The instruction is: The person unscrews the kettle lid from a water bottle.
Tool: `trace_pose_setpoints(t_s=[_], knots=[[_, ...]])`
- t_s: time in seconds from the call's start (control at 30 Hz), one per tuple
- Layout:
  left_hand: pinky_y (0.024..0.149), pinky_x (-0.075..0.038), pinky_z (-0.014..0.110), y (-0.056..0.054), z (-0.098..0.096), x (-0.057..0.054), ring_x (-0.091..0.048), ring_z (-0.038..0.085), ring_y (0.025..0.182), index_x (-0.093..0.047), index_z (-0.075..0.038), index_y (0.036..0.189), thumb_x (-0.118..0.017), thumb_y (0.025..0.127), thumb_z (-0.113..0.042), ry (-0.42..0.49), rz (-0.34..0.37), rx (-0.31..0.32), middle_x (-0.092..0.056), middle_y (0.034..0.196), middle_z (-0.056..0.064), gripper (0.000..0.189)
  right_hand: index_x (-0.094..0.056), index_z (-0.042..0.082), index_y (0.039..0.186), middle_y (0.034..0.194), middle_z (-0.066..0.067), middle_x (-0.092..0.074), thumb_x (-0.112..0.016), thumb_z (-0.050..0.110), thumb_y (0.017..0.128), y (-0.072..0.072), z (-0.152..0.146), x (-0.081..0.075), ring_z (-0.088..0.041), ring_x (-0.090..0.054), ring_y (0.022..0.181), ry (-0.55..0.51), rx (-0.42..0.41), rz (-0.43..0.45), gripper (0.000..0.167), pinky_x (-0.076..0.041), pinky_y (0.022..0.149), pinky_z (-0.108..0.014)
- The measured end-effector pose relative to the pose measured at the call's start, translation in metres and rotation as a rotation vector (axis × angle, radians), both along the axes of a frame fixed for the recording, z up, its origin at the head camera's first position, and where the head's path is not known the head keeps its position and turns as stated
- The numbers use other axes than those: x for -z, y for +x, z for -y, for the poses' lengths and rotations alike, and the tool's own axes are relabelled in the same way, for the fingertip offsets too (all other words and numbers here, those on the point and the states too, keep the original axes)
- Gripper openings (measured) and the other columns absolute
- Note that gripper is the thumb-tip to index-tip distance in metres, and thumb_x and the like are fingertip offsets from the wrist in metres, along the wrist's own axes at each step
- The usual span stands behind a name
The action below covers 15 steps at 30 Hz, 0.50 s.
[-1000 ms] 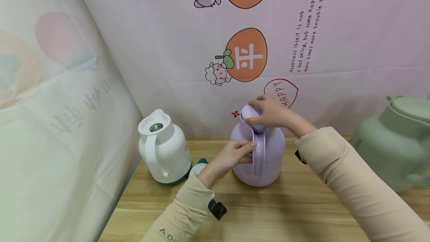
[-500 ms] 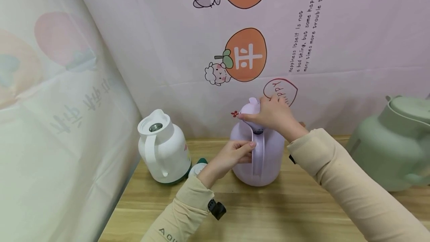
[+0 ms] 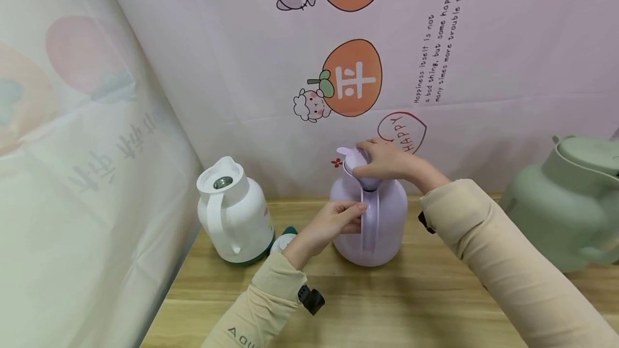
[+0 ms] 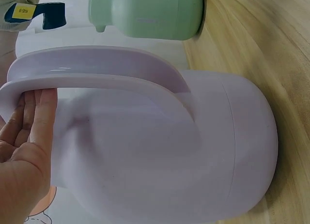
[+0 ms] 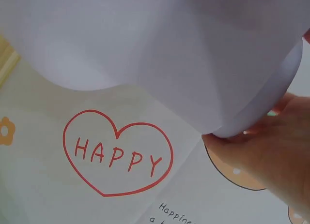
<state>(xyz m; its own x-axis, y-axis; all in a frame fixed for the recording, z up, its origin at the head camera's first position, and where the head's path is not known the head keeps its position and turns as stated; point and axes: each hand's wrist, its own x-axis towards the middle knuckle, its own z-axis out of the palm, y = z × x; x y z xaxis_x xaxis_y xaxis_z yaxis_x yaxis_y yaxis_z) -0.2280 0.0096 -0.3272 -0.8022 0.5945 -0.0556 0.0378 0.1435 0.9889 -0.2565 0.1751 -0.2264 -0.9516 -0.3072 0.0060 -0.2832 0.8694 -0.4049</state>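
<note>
A lavender thermos jug (image 3: 393, 230) stands upright on the wooden table, its handle facing the wearer. My left hand (image 3: 333, 218) holds the upper handle, thumb on the outside; in the left wrist view the fingers (image 4: 42, 115) reach inside the handle (image 4: 97, 81). On the jug's mouth sits a lavender lid (image 3: 355, 161) with a small tab pointing left. My right hand (image 3: 389, 161) grips this lid from above and the right. In the right wrist view, part of the right hand (image 5: 271, 151) shows against the rim; its other fingers are largely hidden.
To the left stands a white thermos jug (image 3: 244, 214) with its mouth uncovered. Beside it lies a small white and green piece (image 3: 282, 241), partly behind the left forearm. A large green jug (image 3: 556, 214) stands at the right. Printed cloth (image 3: 251, 69) hangs behind the table.
The lid has turned, its tab swinging from the back round to the left. My right hand has turned forward on the lid and back again. The left hand stays on the handle.
</note>
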Motion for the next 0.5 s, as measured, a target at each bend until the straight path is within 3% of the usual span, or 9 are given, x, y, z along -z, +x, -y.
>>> trace_pose_setpoints(t_s=[0.13, 0.23, 0.3, 0.4, 0.5], knots=[[0.097, -0.053, 0.034, 0.0, -0.001, 0.0, -0.063, 0.029, 0.113, -0.055, 0.005, 0.129, -0.046, 0.102, -0.027, -0.005, 0.007, -0.004, -0.057, 0.13, 0.022, 0.043, -0.039, -0.007, 0.138, 0.139, -0.035, -0.037, -0.06, 0.054, 0.084, 0.005, 0.006, 0.004, -0.049, -0.037, 0.126, 0.019, 0.145, -0.066, 0.084, -0.038, 0.102, -0.061], [0.097, -0.053, 0.035, 0.0, 0.0, -0.001, -0.062, 0.029, 0.113, -0.055, 0.006, 0.129, -0.046, 0.102, -0.026, -0.006, 0.01, -0.014, -0.055, 0.132, 0.022, 0.043, -0.045, -0.008, 0.13, 0.129, -0.036, -0.042, -0.059, 0.065, 0.08, 0.01, 0.014, 0.006, -0.048, -0.04, 0.12, 0.117, 0.277, -0.112, 0.09, -0.041, 0.098, -0.059], [0.097, -0.053, 0.036, 0.0, 0.0, -0.001, -0.062, 0.028, 0.112, -0.055, 0.006, 0.128, -0.046, 0.102, -0.025, -0.003, 0.011, -0.022, -0.054, 0.132, 0.022, 0.042, -0.048, -0.009, 0.125, 0.124, -0.035, -0.045, -0.058, 0.067, 0.079, 0.012, 0.019, 0.006, -0.048, -0.042, 0.117, 0.189, 0.322, -0.133, 0.089, -0.043, 0.096, -0.056], [0.097, -0.053, 0.036, 0.001, 0.0, -0.001, -0.062, 0.027, 0.112, -0.055, 0.006, 0.128, -0.046, 0.102, -0.025, -0.007, 0.01, -0.027, -0.053, 0.134, 0.021, 0.042, -0.051, -0.008, 0.121, 0.121, -0.034, -0.048, -0.058, 0.064, 0.081, 0.011, 0.021, 0.006, -0.047, -0.043, 0.115, 0.233, 0.324, -0.141, 0.083, -0.042, 0.095, -0.054], [0.097, -0.053, 0.036, 0.0, 0.001, -0.002, -0.062, 0.027, 0.113, -0.055, 0.006, 0.128, -0.045, 0.102, -0.025, -0.013, 0.005, -0.024, -0.054, 0.132, 0.022, 0.042, -0.05, -0.005, 0.127, 0.126, -0.033, -0.046, -0.06, 0.058, 0.082, 0.009, 0.016, 0.002, -0.049, -0.04, 0.116, 0.188, 0.257, -0.108, 0.078, -0.039, 0.096, -0.058]])
